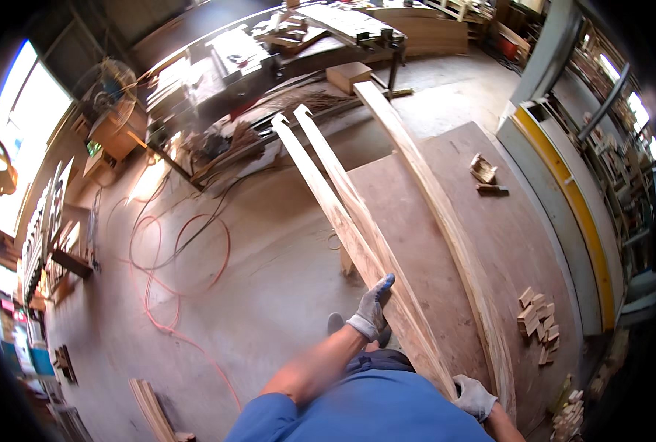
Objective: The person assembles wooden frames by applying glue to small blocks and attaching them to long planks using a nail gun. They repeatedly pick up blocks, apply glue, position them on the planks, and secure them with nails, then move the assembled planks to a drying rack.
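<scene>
Two long pale wooden boards (pixel 343 217) lie side by side, angled away from me toward the far left, with notched far ends. My left hand (pixel 371 311), in a grey and blue work glove, is closed on the left edge of the nearer board, about midway along. At the boards' near end, my right hand (pixel 474 398), in a light glove, grips the end; its fingertips are partly hidden. The second board (pixel 372 236) lies against the right side of the first. To the right, a longer wooden beam (pixel 446 214) rests on a brown sheet-topped table (pixel 505 243).
Small wood blocks (pixel 539 322) sit on the table's right side, with offcuts (pixel 483 169) farther back. A workbench with tools (pixel 239 59) stands at the far side. A red hose (pixel 151 295) loops over the floor at left. A grey and yellow machine edge (pixel 575 214) borders the right.
</scene>
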`<action>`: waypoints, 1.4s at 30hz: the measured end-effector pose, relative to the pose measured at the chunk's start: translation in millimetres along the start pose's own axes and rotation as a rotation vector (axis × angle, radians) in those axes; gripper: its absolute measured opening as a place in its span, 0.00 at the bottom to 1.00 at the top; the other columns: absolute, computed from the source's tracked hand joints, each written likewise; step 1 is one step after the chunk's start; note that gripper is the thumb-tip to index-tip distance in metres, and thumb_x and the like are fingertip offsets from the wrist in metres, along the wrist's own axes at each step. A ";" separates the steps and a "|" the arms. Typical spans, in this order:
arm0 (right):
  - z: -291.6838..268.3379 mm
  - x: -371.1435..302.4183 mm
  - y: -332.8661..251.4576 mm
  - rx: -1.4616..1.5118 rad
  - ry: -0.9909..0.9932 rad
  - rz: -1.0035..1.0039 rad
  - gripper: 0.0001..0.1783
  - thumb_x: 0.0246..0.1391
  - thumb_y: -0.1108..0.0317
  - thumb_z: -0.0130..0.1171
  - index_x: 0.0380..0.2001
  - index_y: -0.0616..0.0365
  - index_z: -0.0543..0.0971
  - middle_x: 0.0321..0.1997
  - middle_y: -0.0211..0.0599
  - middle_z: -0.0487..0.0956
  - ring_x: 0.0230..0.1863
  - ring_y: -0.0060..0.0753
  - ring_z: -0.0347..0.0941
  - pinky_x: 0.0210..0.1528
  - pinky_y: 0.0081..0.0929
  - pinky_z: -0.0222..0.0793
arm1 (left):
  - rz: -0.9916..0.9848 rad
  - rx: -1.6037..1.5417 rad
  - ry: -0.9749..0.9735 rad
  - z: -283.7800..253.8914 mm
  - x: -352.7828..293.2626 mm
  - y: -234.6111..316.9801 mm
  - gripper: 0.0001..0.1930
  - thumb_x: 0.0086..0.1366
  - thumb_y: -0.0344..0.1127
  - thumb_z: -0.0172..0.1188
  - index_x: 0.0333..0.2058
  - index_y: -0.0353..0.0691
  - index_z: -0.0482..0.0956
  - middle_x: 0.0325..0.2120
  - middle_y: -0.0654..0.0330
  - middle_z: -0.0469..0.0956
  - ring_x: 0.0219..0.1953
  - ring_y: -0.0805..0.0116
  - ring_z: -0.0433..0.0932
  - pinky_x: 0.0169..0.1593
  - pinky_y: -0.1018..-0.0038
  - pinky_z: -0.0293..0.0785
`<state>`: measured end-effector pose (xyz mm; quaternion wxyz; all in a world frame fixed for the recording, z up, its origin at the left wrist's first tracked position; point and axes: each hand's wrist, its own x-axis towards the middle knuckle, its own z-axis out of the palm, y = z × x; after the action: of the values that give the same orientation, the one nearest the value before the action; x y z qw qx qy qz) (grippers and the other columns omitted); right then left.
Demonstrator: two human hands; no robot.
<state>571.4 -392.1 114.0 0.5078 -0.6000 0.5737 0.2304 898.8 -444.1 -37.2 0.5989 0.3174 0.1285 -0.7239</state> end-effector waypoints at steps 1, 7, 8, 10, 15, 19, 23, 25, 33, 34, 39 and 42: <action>-3.0 -1.3 -12.0 -0.028 0.003 -0.001 0.49 0.37 0.42 0.82 0.55 0.70 0.81 0.51 0.55 0.86 0.53 0.44 0.83 0.58 0.36 0.76 | 0.024 -0.016 0.010 -5.3 -6.2 5.6 0.31 0.65 0.48 0.73 0.62 0.40 0.76 0.51 0.54 0.84 0.54 0.54 0.83 0.62 0.53 0.80; -6.8 12.1 -49.6 -0.226 0.001 -0.093 0.52 0.33 0.37 0.80 0.54 0.68 0.82 0.48 0.57 0.87 0.52 0.47 0.85 0.56 0.35 0.78 | 0.145 -0.137 0.047 -50.5 -53.1 37.5 0.33 0.64 0.50 0.74 0.61 0.40 0.76 0.50 0.53 0.84 0.53 0.53 0.84 0.62 0.54 0.80; -6.0 16.4 -55.4 -0.248 -0.021 -0.110 0.51 0.33 0.37 0.80 0.54 0.68 0.82 0.48 0.57 0.86 0.52 0.47 0.85 0.57 0.35 0.78 | 0.166 -0.165 0.064 -60.0 -62.3 42.0 0.33 0.63 0.50 0.74 0.61 0.39 0.76 0.50 0.53 0.84 0.53 0.53 0.84 0.62 0.54 0.79; -4.1 29.9 -73.9 -0.337 -0.069 -0.139 0.50 0.35 0.39 0.80 0.54 0.69 0.82 0.48 0.57 0.87 0.52 0.45 0.85 0.57 0.35 0.77 | 0.228 -0.233 0.102 -92.4 -68.2 43.9 0.33 0.63 0.51 0.74 0.61 0.39 0.77 0.50 0.52 0.84 0.53 0.53 0.84 0.63 0.56 0.79; -8.0 94.9 -51.7 -0.395 -0.161 -0.274 0.45 0.43 0.42 0.78 0.55 0.69 0.82 0.49 0.51 0.87 0.51 0.37 0.83 0.56 0.34 0.77 | 0.344 -0.340 0.189 -118.0 -122.8 50.8 0.32 0.64 0.53 0.72 0.60 0.39 0.77 0.48 0.50 0.84 0.49 0.50 0.85 0.59 0.51 0.81; -17.9 100.9 -102.2 -0.528 -0.283 -0.295 0.42 0.45 0.46 0.78 0.55 0.69 0.82 0.49 0.49 0.87 0.50 0.35 0.83 0.55 0.33 0.77 | 0.410 -0.447 0.334 -135.2 -161.9 46.4 0.32 0.63 0.51 0.74 0.59 0.40 0.77 0.49 0.51 0.83 0.49 0.51 0.84 0.59 0.53 0.81; 10.8 71.9 -175.7 -0.635 -0.394 -0.302 0.39 0.45 0.51 0.77 0.55 0.69 0.82 0.50 0.48 0.87 0.50 0.34 0.82 0.54 0.32 0.77 | 0.597 -0.608 0.442 -174.6 -195.1 15.2 0.30 0.63 0.53 0.75 0.57 0.44 0.76 0.45 0.55 0.82 0.50 0.52 0.83 0.58 0.53 0.80; 20.7 63.8 -204.6 -0.692 -0.424 -0.304 0.38 0.46 0.52 0.76 0.55 0.69 0.82 0.50 0.48 0.87 0.50 0.34 0.83 0.53 0.33 0.77 | 0.742 -0.630 0.466 -189.5 -208.9 4.9 0.32 0.62 0.53 0.75 0.58 0.44 0.75 0.45 0.55 0.81 0.51 0.52 0.82 0.59 0.52 0.80; 96.9 47.3 -302.9 -0.881 -0.418 -0.410 0.44 0.36 0.48 0.79 0.53 0.69 0.83 0.48 0.47 0.87 0.50 0.34 0.83 0.54 0.32 0.76 | 1.015 -0.896 0.605 -201.4 -318.2 7.1 0.36 0.63 0.50 0.76 0.63 0.47 0.68 0.52 0.53 0.75 0.57 0.49 0.76 0.63 0.49 0.75; 112.1 43.1 -316.4 -0.949 -0.419 -0.420 0.43 0.37 0.49 0.79 0.54 0.69 0.82 0.48 0.47 0.87 0.50 0.35 0.83 0.54 0.32 0.76 | 1.034 -0.936 0.606 -209.8 -331.3 8.7 0.36 0.63 0.50 0.76 0.63 0.47 0.67 0.52 0.53 0.75 0.57 0.49 0.75 0.64 0.48 0.75; 214.4 24.8 -388.5 -1.142 -0.425 -0.523 0.43 0.36 0.46 0.78 0.52 0.67 0.83 0.48 0.51 0.87 0.52 0.40 0.84 0.58 0.33 0.75 | 1.158 -1.093 0.519 -305.3 -379.9 16.2 0.35 0.64 0.50 0.73 0.64 0.46 0.67 0.52 0.53 0.74 0.59 0.47 0.74 0.65 0.47 0.74; 286.4 -0.5 -430.8 -1.214 -0.447 -0.593 0.44 0.38 0.43 0.76 0.53 0.66 0.83 0.51 0.54 0.86 0.55 0.46 0.83 0.61 0.35 0.74 | 1.192 -1.118 0.467 -378.9 -419.7 17.6 0.39 0.64 0.53 0.72 0.66 0.42 0.65 0.56 0.50 0.73 0.61 0.45 0.73 0.67 0.46 0.72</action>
<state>1056.3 -216.6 154.7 0.2305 -0.8460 0.0388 0.4791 1065.3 95.8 -66.3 0.9069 0.1309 0.3990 -0.0332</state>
